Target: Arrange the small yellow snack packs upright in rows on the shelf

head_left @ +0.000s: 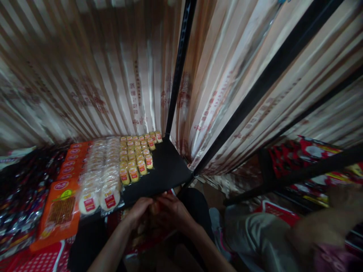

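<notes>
My left hand (139,212) and my right hand (173,211) meet just below the front edge of a black shelf (164,170). Both hands have their fingers curled around something small and orange-brown that I cannot make out in the dim light. On the shelf stand rows of small yellow packets with red labels (136,156). Beside them lie rows of round white cakes in clear wrap (100,177), and to their left a line of orange snack packs (61,209).
Striped plastic sheeting hangs behind the shelf. A black upright post (178,68) and slanted black rails (269,75) frame the rack. Another person's blurred arm (320,230) and grey trouser leg (255,234) are at the right. Red packets (303,155) lie at the right, dark wrappers at the left.
</notes>
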A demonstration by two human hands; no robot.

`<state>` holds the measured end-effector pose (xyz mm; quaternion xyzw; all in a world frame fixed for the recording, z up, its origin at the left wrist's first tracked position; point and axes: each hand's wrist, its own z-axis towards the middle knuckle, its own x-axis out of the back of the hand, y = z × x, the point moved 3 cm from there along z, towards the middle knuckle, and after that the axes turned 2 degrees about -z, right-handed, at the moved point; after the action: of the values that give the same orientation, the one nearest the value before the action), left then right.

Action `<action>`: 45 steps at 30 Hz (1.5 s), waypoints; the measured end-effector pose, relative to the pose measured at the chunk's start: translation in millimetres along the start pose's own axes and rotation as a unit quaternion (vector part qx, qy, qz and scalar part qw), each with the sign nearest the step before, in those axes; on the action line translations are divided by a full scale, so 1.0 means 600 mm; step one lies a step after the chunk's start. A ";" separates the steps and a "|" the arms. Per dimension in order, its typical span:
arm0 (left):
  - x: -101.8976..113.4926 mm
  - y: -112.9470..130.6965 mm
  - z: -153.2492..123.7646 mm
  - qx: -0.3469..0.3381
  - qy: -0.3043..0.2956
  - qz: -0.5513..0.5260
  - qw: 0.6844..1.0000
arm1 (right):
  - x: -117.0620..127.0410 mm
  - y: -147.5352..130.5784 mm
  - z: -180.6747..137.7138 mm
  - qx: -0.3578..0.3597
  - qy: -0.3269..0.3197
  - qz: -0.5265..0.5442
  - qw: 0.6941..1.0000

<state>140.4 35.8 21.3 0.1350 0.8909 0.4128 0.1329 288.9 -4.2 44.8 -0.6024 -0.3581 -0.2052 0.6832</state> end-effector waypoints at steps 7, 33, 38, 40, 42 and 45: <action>-0.013 0.076 0.012 -0.011 -0.038 0.042 0.998 | 0.041 -0.020 0.015 0.024 0.046 -0.037 0.998; -0.116 0.248 0.225 -0.233 0.139 0.180 0.945 | 0.110 0.168 0.276 -0.193 0.322 -0.065 0.925; -0.127 0.297 0.276 -0.247 0.143 0.257 0.923 | 0.128 0.206 0.341 -0.176 0.352 -0.036 0.918; -0.126 0.313 0.291 -0.247 0.143 0.289 0.914 | 0.134 0.218 0.364 -0.168 0.370 -0.042 0.913; -0.120 0.326 0.303 -0.249 0.152 0.318 0.902 | 0.137 0.228 0.385 -0.161 0.393 -0.055 0.904; -0.108 0.339 0.317 -0.242 0.175 0.445 0.844 | 0.139 0.236 0.411 -0.158 0.407 -0.055 0.898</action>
<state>293.5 273.0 67.5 0.4057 0.6159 0.6466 -0.1950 384.8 274.4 14.6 -0.5457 -0.0436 -0.5238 0.6526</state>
